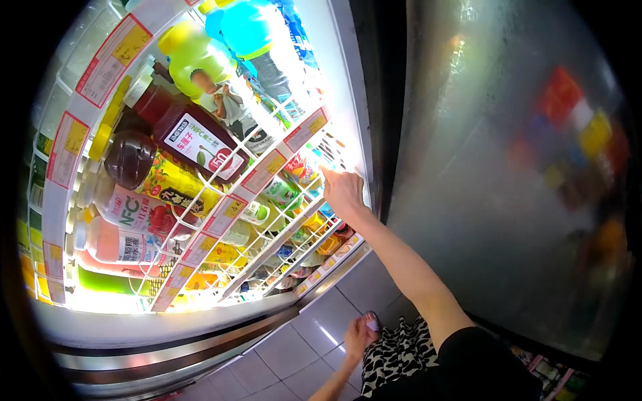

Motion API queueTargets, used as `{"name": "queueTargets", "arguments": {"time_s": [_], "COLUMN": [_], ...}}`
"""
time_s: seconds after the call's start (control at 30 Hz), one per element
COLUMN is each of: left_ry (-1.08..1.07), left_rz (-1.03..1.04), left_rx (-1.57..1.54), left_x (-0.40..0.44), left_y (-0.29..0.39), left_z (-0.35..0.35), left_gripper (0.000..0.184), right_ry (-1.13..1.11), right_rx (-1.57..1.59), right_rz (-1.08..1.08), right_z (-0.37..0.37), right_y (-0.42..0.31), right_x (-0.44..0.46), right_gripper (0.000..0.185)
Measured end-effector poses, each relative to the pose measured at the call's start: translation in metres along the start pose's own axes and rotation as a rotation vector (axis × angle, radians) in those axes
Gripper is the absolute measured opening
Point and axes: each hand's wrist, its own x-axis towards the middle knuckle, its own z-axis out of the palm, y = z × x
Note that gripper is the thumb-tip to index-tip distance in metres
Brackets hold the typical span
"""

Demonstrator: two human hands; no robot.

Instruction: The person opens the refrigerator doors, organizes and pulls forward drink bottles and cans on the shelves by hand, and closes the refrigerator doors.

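Observation:
My right hand (343, 192) reaches from the right to the front of a lit drinks shelf, beside the white wire rack and a red-labelled pack (301, 168). Its index finger is stretched out and the others are partly bent; no held item shows. Lower down, over the floor, my left hand (358, 335) has its fingers curled together near a foot (372, 321); what it holds, if anything, is too small to tell. Dark red juice bottles (175, 120) and a yellow-green bottle (194, 57) lie sideways in the tilted view.
Price tags (261, 172) run along the shelf edges. More bottles, such as a pink one (127, 244), fill the rack. A grey, misted glass door (481, 167) stands at the right. Grey floor tiles (294, 354) and a black-and-cream patterned garment (401, 357) show below.

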Motion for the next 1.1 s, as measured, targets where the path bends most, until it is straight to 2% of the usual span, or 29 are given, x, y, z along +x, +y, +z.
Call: {"name": "queueTargets", "arguments": {"time_s": [0.03, 0.1, 0.17, 0.2, 0.23, 0.3, 0.37, 0.4, 0.43, 0.47, 0.5, 0.57, 0.63, 0.7, 0.77, 0.83, 0.87, 0.97, 1.0, 1.1], "left_ry": [0.029, 0.066, 0.228, 0.304, 0.238, 0.376, 0.463, 0.466, 0.41, 0.353, 0.355, 0.176, 0.195, 0.309, 0.286, 0.465, 0.313, 0.362, 0.449, 0.411], "left_rz": [0.097, 0.307, 0.686, 0.783, 0.758, 0.967, 1.026, 1.032, 0.953, 0.866, 0.861, 0.704, 0.733, 0.793, 0.816, 0.814, 0.753, 0.807, 0.945, 0.906], "left_rx": [-0.008, 0.024, 0.126, 0.133, 0.145, 0.114, 0.201, 0.201, 0.349, 0.49, 0.485, 0.391, 0.33, 0.166, 0.679, 0.166, 0.242, 0.377, 0.128, 0.213], "left_x": [0.012, 0.04, 0.072, 0.083, 0.089, 0.131, 0.167, 0.179, 0.186, 0.193, 0.204, 0.229, 0.238, 0.234, 0.223, 0.219, 0.217, 0.203, 0.201, 0.174], "left_y": [0.023, 0.116, 0.202, 0.242, 0.282, 0.325, 0.361, 0.379, 0.394, 0.402, 0.407, 0.409, 0.407, 0.406, 0.401, 0.396, 0.394, 0.384, 0.377, 0.379], "left_z": [-0.01, -0.043, -0.062, -0.068, -0.077, -0.078, -0.078, -0.079, -0.081, -0.082, -0.084, -0.087, -0.08, -0.069, -0.068, -0.055, -0.061, -0.056, -0.046, -0.044], "left_gripper": [0.027, 0.02, 0.02, 0.024, 0.028, 0.032, 0.031, 0.031, 0.03, 0.029, 0.029, 0.023, 0.025, 0.028, 0.036, 0.041, 0.046, 0.051, 0.052, 0.057], "right_ry": [-0.004, -0.027, -0.04, -0.05, -0.053, -0.035, -0.06, -0.08, -0.109, -0.058, -0.064, -0.042, -0.063, -0.045, -0.048, -0.013, -0.016, 0.081, 0.053, 0.029], "right_rx": [0.0, 0.019, 0.025, 0.029, 0.025, 0.133, 0.106, 0.078, 0.049, 0.083, 0.081, 0.152, 0.107, 0.184, 0.185, 0.236, 0.236, 0.313, 0.313, 0.33], "right_rz": [0.004, 0.009, 0.039, 0.066, 0.065, 0.07, 0.059, 0.067, 0.079, 0.081, 0.078, 0.096, 0.099, 0.102, 0.112, 0.096, 0.096, 0.052, 0.07, 0.093], "right_z": [-0.005, -0.011, -0.012, -0.014, -0.019, -0.027, -0.023, -0.022, -0.02, -0.017, -0.016, -0.016, -0.019, -0.028, -0.031, -0.034, -0.036, -0.048, -0.055, -0.066], "right_y": [-0.001, -0.002, -0.001, 0.0, 0.0, -0.002, 0.005, 0.007, 0.008, 0.008, 0.01, 0.011, 0.013, 0.011, 0.013, 0.015, 0.016, 0.019, 0.019, 0.022], "right_x": [-0.002, -0.004, -0.009, -0.012, -0.014, -0.018, -0.018, -0.017, -0.019, -0.022, -0.026, -0.03, -0.035, -0.041, -0.05, -0.059, -0.064, -0.081, -0.088, -0.102], "right_gripper": [0.03, 0.028, 0.026, 0.024, 0.024, 0.011, 0.012, 0.014, 0.015, 0.02, 0.02, 0.024, 0.027, 0.028, 0.028, 0.028, 0.028, 0.029, 0.032, 0.033]}}
